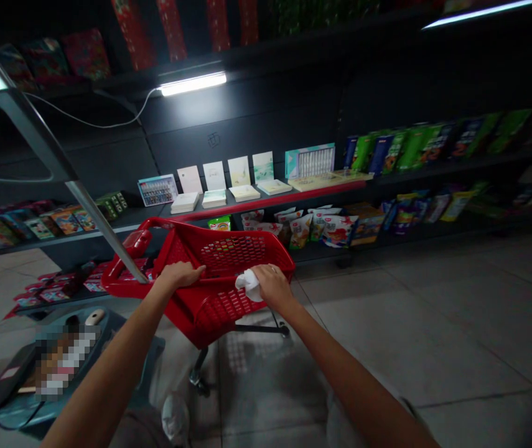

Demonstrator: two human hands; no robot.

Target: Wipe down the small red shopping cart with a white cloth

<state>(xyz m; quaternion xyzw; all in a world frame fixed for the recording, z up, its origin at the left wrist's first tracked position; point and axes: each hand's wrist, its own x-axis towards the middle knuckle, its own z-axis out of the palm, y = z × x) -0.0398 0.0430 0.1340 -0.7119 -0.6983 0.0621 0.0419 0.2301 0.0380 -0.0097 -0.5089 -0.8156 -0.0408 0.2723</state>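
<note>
1. One white cloth [249, 285] is bunched in the right hand [270, 283], its fingers closed around it, just beside the near rim of the one red shopping cart [184, 311].
2. The left hand [182, 274] lies over that same rim, nearer the handle; its fingertips are hidden, so I cannot tell how far those fingers close.
3. The cart stands between the hands and the shelf [247, 206]; two of its wheels [200, 382] show clearly.
4. On the shelf, four booklets [214, 176] stand upright, with four low stacks [246, 193] before them.
5. One lit lamp [193, 84] is above these.
6. One metal pole [91, 202] slants across the cart's handle end.
7. One blue-grey bin [112, 320] sits left of the cart.
</note>
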